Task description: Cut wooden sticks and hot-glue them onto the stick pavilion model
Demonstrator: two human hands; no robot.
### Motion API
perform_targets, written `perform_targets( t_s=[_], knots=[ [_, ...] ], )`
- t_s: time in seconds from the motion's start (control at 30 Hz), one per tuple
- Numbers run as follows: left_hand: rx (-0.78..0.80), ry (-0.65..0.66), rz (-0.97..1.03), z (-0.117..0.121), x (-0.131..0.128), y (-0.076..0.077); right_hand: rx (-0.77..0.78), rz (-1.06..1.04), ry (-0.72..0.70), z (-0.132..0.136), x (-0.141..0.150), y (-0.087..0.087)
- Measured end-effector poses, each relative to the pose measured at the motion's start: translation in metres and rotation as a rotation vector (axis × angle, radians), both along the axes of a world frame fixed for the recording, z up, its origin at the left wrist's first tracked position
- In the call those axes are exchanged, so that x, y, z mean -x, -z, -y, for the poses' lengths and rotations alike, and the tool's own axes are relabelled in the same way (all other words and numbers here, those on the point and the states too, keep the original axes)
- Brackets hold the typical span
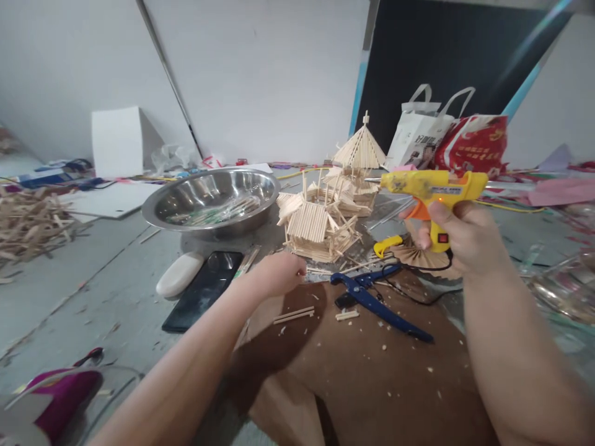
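Note:
In my right hand (458,232) is a yellow glue gun (418,186), raised with its nozzle pointing left toward the stick model. My left hand (286,272) is closed, its fingers curled down at the front base of a small roofed model (309,223) built of thin wooden sticks. Whether those fingers grip a stick or the model's edge is hidden. Behind stands a pointed stick roof (361,148). Blue cutting pliers (379,306) rest on a brown sheet (362,384), near short cut sticks (347,315) and longer sticks (295,314).
A steel basin (162,207) containing sticks stands left of the model. Closer in lie a black phone (204,291) and a white rounded object (180,274). A stick pile (32,226) is far left; a red bag (476,145) stands at back right. The gun's black cord (432,300) crosses the floor.

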State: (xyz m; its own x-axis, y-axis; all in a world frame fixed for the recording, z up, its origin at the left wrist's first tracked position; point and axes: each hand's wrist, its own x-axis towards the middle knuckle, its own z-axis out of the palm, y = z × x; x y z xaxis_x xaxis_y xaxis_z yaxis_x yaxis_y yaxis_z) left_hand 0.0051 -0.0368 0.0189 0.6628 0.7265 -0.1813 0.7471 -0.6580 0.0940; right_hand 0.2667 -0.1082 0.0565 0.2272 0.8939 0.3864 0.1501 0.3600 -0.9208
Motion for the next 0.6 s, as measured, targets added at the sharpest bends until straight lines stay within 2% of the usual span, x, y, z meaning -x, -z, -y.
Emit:
perform_targets(
  t_s=[0.43,0.6],
  knots=[
    [-0.049,0.032,-0.06,-0.015,0.0,0.03,-0.002,0.003,-0.041,-0.003,0.001,0.0],
    [-0.05,0.05,-0.064,-0.013,-0.004,0.031,-0.017,0.014,-0.036,-0.004,0.001,0.002]
  ],
)
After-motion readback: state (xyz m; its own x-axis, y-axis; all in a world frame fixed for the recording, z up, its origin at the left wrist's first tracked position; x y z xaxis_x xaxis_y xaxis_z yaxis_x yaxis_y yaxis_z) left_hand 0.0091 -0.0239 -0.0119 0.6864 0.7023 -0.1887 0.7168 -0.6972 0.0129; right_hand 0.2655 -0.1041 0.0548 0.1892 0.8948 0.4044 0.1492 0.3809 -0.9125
